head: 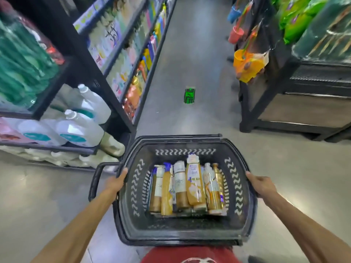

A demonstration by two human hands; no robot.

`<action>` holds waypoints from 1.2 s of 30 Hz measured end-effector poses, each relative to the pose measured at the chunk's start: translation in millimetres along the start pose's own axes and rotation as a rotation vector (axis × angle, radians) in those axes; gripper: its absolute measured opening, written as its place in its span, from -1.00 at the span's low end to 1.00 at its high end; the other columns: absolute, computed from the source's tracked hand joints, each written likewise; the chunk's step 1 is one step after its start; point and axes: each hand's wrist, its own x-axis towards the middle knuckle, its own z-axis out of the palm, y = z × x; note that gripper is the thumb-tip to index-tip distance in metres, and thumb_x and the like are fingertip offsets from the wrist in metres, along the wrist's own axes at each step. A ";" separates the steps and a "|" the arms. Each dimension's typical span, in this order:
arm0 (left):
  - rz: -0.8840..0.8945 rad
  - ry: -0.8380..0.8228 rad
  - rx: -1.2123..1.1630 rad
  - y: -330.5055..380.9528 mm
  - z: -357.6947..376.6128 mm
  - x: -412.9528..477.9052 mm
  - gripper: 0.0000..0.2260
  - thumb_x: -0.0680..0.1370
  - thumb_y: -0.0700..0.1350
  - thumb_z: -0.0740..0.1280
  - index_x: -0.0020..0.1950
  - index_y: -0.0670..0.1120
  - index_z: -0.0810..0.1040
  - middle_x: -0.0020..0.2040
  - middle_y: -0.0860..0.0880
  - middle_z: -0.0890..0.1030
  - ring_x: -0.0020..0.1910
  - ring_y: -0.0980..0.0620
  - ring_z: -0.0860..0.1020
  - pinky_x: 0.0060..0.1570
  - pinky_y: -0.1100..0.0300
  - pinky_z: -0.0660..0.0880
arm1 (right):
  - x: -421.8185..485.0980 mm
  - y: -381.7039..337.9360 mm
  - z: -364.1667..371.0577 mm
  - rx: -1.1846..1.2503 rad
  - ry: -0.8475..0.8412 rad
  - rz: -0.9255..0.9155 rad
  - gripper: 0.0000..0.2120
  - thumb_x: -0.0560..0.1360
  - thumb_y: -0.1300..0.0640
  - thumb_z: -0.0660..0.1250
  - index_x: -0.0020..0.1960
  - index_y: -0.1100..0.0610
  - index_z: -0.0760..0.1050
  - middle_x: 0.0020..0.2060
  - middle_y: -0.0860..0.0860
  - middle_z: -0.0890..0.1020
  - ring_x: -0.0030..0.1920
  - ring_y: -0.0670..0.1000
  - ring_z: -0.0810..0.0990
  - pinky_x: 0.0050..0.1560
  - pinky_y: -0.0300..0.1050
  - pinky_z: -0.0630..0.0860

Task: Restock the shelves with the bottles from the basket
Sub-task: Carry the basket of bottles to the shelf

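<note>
Two grips hold a black plastic basket (pixel 182 238) by its opposite sides, level in front of the person. The left grip (pixel 115 182) is a bare hand with fingers curled over the basket's left rim. The right grip (pixel 261 185) is a bare hand clasping the right rim in the same way, fingertips hooked over the edge. Both forearms reach in from the bottom corners of the view. A black carrying handle (pixel 95 183) hangs folded down outside the left wall, just beside the left grip.

Inside the basket, several bottles (pixel 187 186) lie side by side on the bottom, packed touching one another, caps pointing away from the person. They are gold, brown and white; their labels are too blurred to read. A red shirt (pixel 190 253) shows below the near rim.

Beyond the basket, a grey floor (pixel 190 63) runs as an aisle straight ahead, with a small green object (pixel 189 95) lying on it. To the left stand black shelves (pixel 117 46) stocked with colourful bottles and packs, and large white jugs (pixel 79 128) sit on the nearest low shelf. To the right stands a dark rack (pixel 266 111) hung with coloured cups (pixel 241 59), with green bags (pixel 296 21) above.
</note>
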 end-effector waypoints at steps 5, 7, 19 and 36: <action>-0.026 0.066 -0.068 85.6 24.7 41.8 -0.21 0.55 0.35 0.28 0.48 -0.27 0.42 0.42 -0.28 0.48 0.34 -0.31 0.48 0.15 -0.05 0.43 | 108.3 -77.7 -9.6 -0.051 -0.066 -0.061 -0.42 0.57 -0.17 0.32 -0.17 0.39 0.63 -0.16 0.35 0.67 -0.10 0.28 0.66 0.02 0.21 0.59; -0.048 0.099 -0.117 125.8 36.4 62.4 -0.20 0.54 0.36 0.29 0.47 -0.29 0.42 0.42 -0.28 0.49 0.32 -0.32 0.49 0.15 -0.08 0.45 | 156.4 -118.0 -13.0 -0.080 -0.102 -0.079 -0.39 0.58 -0.16 0.31 -0.12 0.46 0.61 -0.13 0.38 0.66 -0.09 0.27 0.66 0.07 0.24 0.59; -0.151 0.132 -0.312 320.1 68.6 156.0 -0.41 0.54 0.23 0.41 0.19 -0.32 0.58 0.25 -0.30 0.61 0.11 -0.26 0.59 0.14 -0.04 0.51 | 362.4 -328.4 -34.4 -0.215 -0.109 -0.122 -0.41 0.58 -0.16 0.31 -0.45 0.19 0.27 -0.47 0.13 0.39 -0.39 0.12 0.40 -0.26 0.01 0.30; -0.310 0.236 -0.444 544.2 56.8 310.7 -0.41 0.57 0.24 0.37 0.27 -0.28 0.58 0.11 -0.22 0.63 0.05 -0.22 0.58 0.10 -0.05 0.51 | 590.7 -656.8 29.4 -0.469 -0.273 -0.225 -0.34 0.60 -0.16 0.27 -0.14 0.52 0.56 0.04 0.44 0.62 0.03 0.35 0.61 0.01 0.13 0.48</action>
